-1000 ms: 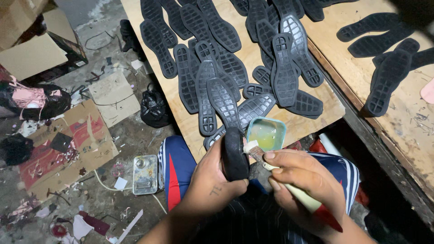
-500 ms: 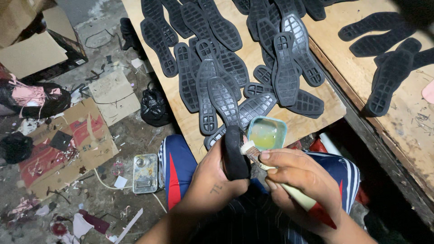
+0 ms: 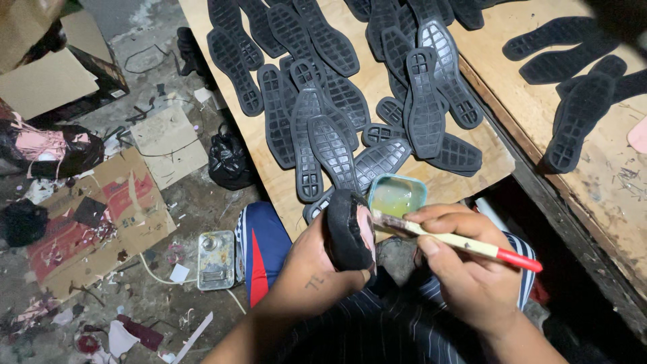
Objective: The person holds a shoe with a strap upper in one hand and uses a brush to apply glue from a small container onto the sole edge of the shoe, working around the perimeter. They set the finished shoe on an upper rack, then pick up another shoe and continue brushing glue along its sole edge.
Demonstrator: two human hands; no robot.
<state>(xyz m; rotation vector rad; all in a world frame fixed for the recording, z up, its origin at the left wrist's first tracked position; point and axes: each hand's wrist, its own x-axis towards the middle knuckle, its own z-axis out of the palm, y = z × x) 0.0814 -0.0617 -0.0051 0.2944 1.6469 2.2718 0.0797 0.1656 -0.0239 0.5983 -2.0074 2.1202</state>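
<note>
I see my left hand (image 3: 317, 259) clamped around a black rubber shoe sole (image 3: 347, 229), held on edge over my lap, near the plywood board (image 3: 269, 168). My right hand (image 3: 465, 269) pinches a brush (image 3: 451, 239), its bristles touching the sole's inner face. I judge the sole light and bendy, not fragile, its coated face likely tacky, so the rim is the place to grip. Compared with half a second ago, the brush tip sits slightly closer to the sole, just near the teal glue tin (image 3: 397, 195).
</note>
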